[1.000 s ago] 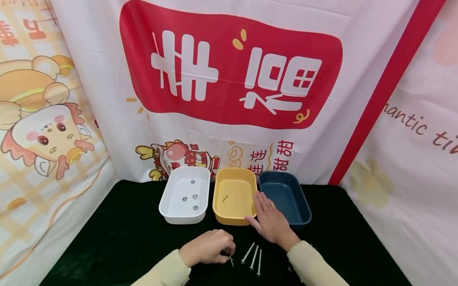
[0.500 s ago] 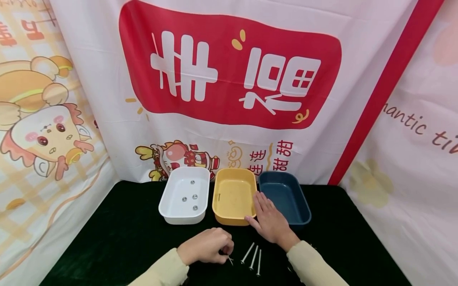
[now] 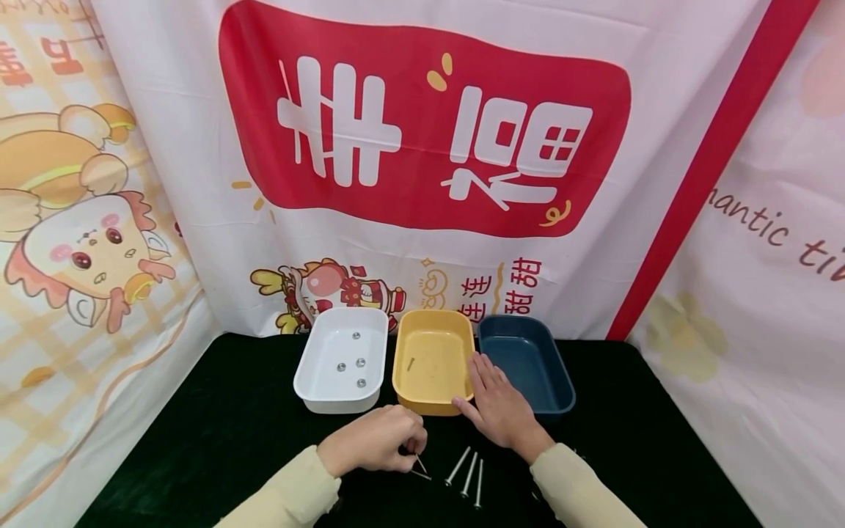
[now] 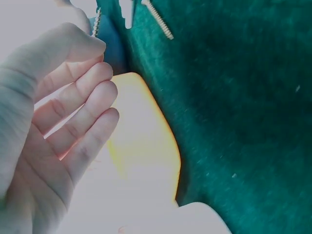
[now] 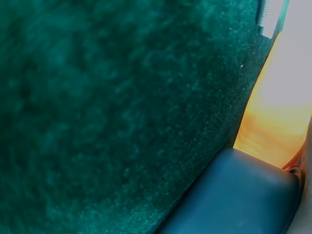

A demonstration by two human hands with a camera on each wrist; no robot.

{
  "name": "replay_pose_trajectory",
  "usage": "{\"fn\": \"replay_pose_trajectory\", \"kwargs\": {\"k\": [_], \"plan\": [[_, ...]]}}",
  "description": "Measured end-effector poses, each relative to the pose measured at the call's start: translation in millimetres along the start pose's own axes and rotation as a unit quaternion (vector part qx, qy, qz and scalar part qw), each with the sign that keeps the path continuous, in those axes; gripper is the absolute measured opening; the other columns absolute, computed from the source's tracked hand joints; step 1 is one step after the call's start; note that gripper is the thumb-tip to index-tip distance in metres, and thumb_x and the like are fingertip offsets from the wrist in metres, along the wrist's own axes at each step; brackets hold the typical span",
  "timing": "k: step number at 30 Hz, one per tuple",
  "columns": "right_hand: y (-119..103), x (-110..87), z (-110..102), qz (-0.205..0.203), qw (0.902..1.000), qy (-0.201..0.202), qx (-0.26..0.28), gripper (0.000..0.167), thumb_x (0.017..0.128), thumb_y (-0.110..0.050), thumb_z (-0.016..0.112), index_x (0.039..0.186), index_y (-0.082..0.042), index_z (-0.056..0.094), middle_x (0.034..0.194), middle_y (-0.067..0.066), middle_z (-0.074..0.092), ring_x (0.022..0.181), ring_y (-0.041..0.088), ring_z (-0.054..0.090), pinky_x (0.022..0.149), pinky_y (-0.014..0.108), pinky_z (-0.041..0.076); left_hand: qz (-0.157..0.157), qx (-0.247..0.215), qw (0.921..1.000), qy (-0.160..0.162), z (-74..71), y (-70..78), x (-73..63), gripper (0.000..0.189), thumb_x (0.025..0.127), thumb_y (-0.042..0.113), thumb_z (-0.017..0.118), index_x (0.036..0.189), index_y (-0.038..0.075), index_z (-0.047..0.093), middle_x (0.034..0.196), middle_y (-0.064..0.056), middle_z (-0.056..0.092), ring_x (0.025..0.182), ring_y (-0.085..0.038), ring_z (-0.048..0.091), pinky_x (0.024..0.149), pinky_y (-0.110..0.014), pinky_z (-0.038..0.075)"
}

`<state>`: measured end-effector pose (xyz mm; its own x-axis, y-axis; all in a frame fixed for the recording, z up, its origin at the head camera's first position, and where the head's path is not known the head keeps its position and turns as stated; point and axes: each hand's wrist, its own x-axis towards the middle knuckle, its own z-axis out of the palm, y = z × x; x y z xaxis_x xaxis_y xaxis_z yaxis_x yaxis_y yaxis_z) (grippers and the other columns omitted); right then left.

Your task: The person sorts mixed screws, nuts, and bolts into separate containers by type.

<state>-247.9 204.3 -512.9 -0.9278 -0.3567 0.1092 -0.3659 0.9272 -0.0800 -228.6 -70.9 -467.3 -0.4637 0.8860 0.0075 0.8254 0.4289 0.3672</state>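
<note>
My left hand [image 3: 379, 438] pinches a small screw [image 4: 97, 23] between thumb and index finger, its threaded end pointing away from the fingertips. Just below those fingertips, a second small screw [image 3: 421, 475] lies on the dark green cloth. My right hand [image 3: 500, 407] rests with straight fingers over the adjoining rims of the yellow bin [image 3: 428, 405] and the blue bin [image 3: 561, 389]. One small screw [image 3: 411, 364] lies inside the yellow bin. To the right of the left hand, several long bolts [image 3: 467, 475] are spread side by side on the cloth.
Left of the yellow bin stands a white bin [image 3: 317, 381] holding several nuts [image 3: 360, 362]. The bins form a row at the back of the cloth-covered table [image 3: 218, 411], in front of a printed curtain [image 3: 422, 147]. A small piece [image 3: 536, 496] lies beside the right sleeve.
My left hand has risen slightly and moved a little left with the screw, clear of the other screw. The screw inside the yellow bin has rolled and turned. My right hand stays put.
</note>
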Motion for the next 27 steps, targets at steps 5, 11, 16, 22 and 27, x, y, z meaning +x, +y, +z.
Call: {"fn": "replay_pose_trajectory", "kwargs": {"k": [5,11,16,22,27], "plan": [[-0.9,0.7,-0.7,0.002,1.0000,-0.002,0.001,0.092,0.107,-0.071,0.028,0.169,-0.003,0.018,0.178,0.014,0.018,0.166,0.030,0.018,0.132,0.050,0.028,-0.001,0.026,0.9996,-0.003,-16.3,2.2,1.2,0.016,0.088,0.014,0.080,0.081,0.024,0.071,0.080,0.012,0.063,0.071,0.001,0.057,0.064,-0.012,0.045],[-1.7,0.9,-0.8,-0.001,1.0000,-0.002,0.006,0.093,0.107,-0.072,0.027,0.169,-0.003,0.018,0.178,0.014,0.019,0.165,0.030,0.019,0.132,0.050,0.028,-0.005,0.049,0.9987,0.011,-36.4,1.6,4.3,0.019,0.085,0.013,0.081,0.077,0.023,0.068,0.079,0.009,0.064,0.070,0.003,0.051,0.064,-0.013,0.045],[-0.9,1.1,-0.4,-0.004,0.9999,0.000,0.009,0.092,0.107,-0.071,0.028,0.169,-0.004,0.019,0.177,0.014,0.020,0.166,0.030,0.019,0.132,0.051,0.028,0.003,0.075,0.9963,0.041,-51.8,-3.4,9.1,0.014,0.084,0.014,0.081,0.080,0.022,0.071,0.080,0.009,0.065,0.070,0.003,0.051,0.065,-0.014,0.047],[0.9,1.2,0.1,-0.005,0.9999,-0.005,0.014,0.091,0.107,-0.071,0.028,0.169,-0.004,0.018,0.178,0.014,0.019,0.166,0.030,0.017,0.132,0.051,0.027,-0.009,0.093,0.9936,0.063,-65.1,-15.2,19.7,0.011,0.082,0.015,0.081,0.079,0.020,0.071,0.080,0.009,0.065,0.072,0.000,0.052,0.066,-0.017,0.048],[1.4,1.1,-0.4,-0.003,0.9997,-0.010,0.020,0.091,0.107,-0.071,0.028,0.169,-0.006,0.016,0.178,0.013,0.018,0.166,0.030,0.016,0.133,0.051,0.026,-0.027,0.097,0.9919,0.077,-69.2,-29.1,32.6,0.013,0.082,0.015,0.080,0.076,0.020,0.070,0.080,0.006,0.067,0.071,-0.002,0.053,0.066,-0.020,0.049]]}}
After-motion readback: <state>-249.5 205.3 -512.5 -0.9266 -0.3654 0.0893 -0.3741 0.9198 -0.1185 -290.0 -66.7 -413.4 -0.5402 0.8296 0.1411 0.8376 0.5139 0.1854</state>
